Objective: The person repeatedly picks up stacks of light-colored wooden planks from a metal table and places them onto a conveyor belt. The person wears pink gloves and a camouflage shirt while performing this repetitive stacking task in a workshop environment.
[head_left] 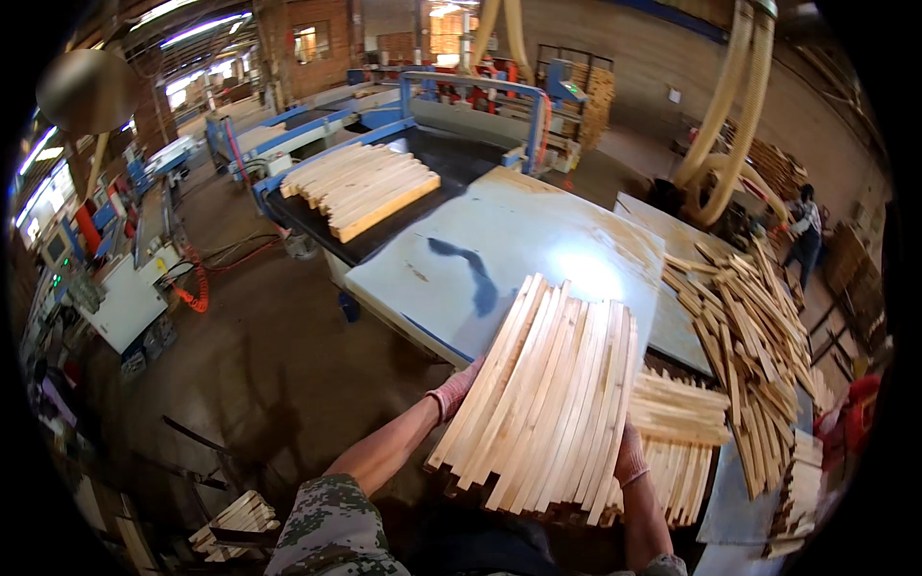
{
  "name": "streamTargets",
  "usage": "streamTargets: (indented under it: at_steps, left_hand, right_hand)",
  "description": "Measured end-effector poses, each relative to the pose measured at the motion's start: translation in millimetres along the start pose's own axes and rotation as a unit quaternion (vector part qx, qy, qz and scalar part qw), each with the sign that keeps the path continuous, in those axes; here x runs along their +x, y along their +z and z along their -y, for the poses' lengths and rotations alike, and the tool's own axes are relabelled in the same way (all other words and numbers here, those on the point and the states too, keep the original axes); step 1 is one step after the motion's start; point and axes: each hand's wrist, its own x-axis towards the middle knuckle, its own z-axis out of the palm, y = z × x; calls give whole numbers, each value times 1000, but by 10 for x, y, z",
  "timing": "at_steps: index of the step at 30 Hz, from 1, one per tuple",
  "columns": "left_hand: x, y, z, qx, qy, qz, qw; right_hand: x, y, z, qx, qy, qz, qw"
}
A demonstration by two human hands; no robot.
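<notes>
A wide bundle of pale wooden strips (547, 403), laid side by side with uneven ends, is held in front of me between both hands. My left hand (458, 390), in a knitted glove, presses on the bundle's left side. Against the right side is my gloved right hand (631, 455). The fingers of both hands are partly hidden by the wood. The bundle's far end overlaps the near edge of a pale smooth tabletop (538, 230). Farther off, another row of wooden strips (365, 187) lies on a black conveyor belt (461, 158).
Stacked strips (677, 408) stand by my right arm. Beyond them is a loose heap of strips (749, 336) on a table. A blue machine frame (471, 82) spans the belt. Hoses (735, 115) hang at right, near another person (803, 230). A white machine cabinet (120, 302) stands left.
</notes>
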Motion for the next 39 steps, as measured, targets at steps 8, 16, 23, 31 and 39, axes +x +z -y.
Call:
streamTargets:
  at_steps: [8, 16, 23, 31, 39]
  left_hand:
    - [449, -444, -680, -2, -11, -72, 997]
    - [1651, -882, -1880, 91, 3, -89, 992]
    - [2824, -1363, -2985, 45, -13, -12, 999]
    - [3356, -1872, -3660, 710, 113, -81, 690]
    - [3317, -2292, -3531, 555, 215, -8, 804]
  right_hand:
    - [836, 777, 190, -2, -21, 4, 1000]
    - [1757, 1883, 619, 11, -12, -50, 999]
    - [2675, 2881, 968, -39, -55, -82, 994]
    - [3077, 2892, 1132, -620, 11, -245, 745]
    - [2365, 3480, 771, -490, -200, -463, 711]
